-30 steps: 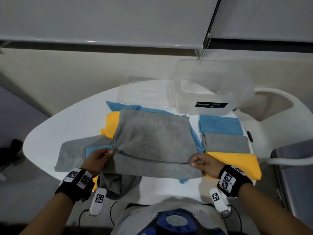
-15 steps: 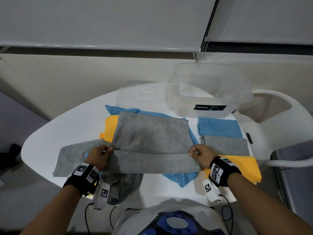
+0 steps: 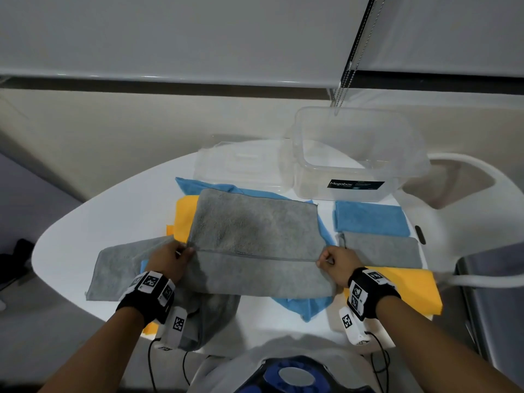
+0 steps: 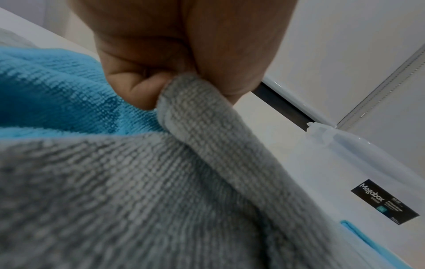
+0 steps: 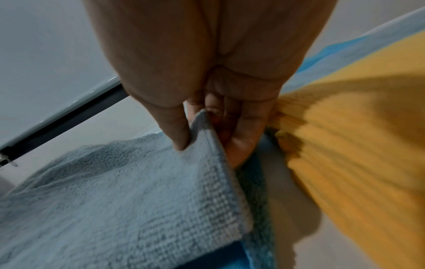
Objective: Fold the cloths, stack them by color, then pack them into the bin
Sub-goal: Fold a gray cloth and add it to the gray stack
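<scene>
Pinching the 2 corners of a grey microfibre cloth (image 3: pixel 255 239), the left hand (image 3: pixel 170 258) and right hand (image 3: pixel 336 262) hold its folded edge mid-table. Unfolded blue and yellow cloths lie beneath. 3 folded cloths line the table's (image 3: pixel 85 222) right edge; the clear bin (image 3: pixel 357 154) stands at the far edge, well apart.

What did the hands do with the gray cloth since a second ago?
Both hands, left and right, carried the near edge of the gray cloth away from the person, folding it over further. Each grip stayed pinched on its corner. The folded stacks and bin stayed put.
</scene>
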`<action>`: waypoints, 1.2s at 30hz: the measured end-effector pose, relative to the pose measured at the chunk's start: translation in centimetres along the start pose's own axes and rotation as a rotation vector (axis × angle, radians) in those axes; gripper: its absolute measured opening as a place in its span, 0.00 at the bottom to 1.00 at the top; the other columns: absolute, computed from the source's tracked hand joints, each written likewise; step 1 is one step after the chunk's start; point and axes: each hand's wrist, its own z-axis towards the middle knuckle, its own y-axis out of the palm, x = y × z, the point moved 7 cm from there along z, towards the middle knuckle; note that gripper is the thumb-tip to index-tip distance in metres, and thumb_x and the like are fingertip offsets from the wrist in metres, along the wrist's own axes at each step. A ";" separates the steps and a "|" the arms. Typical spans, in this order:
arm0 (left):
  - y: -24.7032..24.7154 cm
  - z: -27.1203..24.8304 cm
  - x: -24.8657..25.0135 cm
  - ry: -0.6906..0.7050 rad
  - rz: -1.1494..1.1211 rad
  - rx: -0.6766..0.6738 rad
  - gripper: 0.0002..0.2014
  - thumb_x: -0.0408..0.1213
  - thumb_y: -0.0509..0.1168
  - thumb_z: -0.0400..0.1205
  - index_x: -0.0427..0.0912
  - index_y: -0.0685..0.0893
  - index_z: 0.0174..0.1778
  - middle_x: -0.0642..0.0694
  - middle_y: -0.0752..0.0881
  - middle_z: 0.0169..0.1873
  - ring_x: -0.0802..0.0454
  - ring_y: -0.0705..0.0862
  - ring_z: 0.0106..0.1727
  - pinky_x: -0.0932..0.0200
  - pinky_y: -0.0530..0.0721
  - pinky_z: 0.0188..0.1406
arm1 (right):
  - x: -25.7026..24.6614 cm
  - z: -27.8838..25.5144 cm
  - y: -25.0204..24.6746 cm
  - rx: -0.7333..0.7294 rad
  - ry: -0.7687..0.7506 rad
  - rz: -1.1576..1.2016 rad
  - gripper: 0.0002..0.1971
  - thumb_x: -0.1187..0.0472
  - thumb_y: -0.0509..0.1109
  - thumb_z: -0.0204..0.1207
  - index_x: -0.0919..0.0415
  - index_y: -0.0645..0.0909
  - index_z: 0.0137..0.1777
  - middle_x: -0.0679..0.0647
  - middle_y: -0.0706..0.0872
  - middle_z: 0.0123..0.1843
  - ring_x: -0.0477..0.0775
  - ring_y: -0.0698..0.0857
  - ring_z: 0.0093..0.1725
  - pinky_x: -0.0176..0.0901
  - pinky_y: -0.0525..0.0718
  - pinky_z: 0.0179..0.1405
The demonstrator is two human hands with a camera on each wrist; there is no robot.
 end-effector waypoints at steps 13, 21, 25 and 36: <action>-3.2 7.2 6.6 0.054 -0.074 0.077 0.14 0.47 0.67 0.80 0.46 0.83 0.58 0.44 0.86 0.58 0.42 0.83 0.58 0.52 0.77 0.55 | -3.8 7.1 -5.1 0.136 -0.055 -0.016 0.06 0.60 0.74 0.74 0.58 0.82 0.48 0.51 0.86 0.46 0.54 0.85 0.47 0.36 0.75 0.43; -0.7 11.9 9.0 -0.015 -0.044 -0.080 0.25 0.46 0.63 0.84 0.51 0.69 0.78 0.41 0.78 0.72 0.37 0.77 0.70 0.50 0.73 0.69 | -4.8 11.1 -2.5 0.008 -0.075 -0.104 0.27 0.65 0.66 0.77 0.61 0.68 0.76 0.60 0.65 0.79 0.63 0.75 0.72 0.43 0.70 0.73; -0.1 12.9 9.4 0.002 0.054 -0.097 0.24 0.43 0.60 0.86 0.44 0.68 0.79 0.34 0.75 0.73 0.34 0.74 0.72 0.47 0.72 0.71 | -4.1 12.6 -1.2 -0.092 -0.006 -0.185 0.39 0.59 0.73 0.73 0.58 0.60 0.82 0.60 0.64 0.82 0.68 0.72 0.75 0.51 0.70 0.76; -2.7 10.5 10.1 0.097 -0.039 -0.013 0.11 0.34 0.68 0.77 0.43 0.81 0.54 0.41 0.83 0.54 0.41 0.82 0.53 0.54 0.77 0.50 | -2.7 12.4 -3.7 0.066 -0.029 -0.092 0.11 0.61 0.70 0.75 0.57 0.84 0.57 0.55 0.78 0.56 0.59 0.80 0.60 0.40 0.74 0.62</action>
